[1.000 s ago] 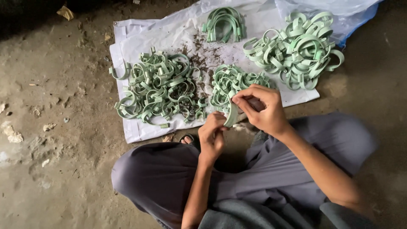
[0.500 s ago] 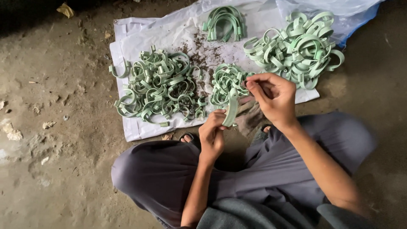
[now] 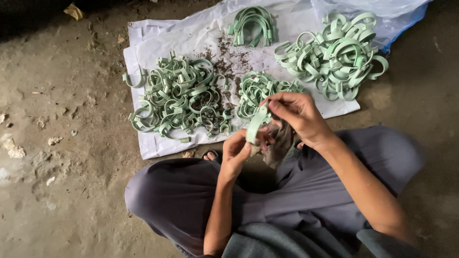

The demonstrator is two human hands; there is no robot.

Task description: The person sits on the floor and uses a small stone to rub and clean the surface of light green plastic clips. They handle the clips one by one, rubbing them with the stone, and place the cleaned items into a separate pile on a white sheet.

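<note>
Right hand (image 3: 299, 114) now higher, both hands' fingers pinching a green strip (image 3: 256, 123) above white sheet (image 3: 158, 45), dirt floor (image 3: 62, 143).

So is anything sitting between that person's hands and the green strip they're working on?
Nothing visible does. Both hands already have it: the right hand pinches the top of the green strip, and the left hand has a grip on its lower end. A grey cloth sits just beside the strip, under the right hand, not in the way.
</note>
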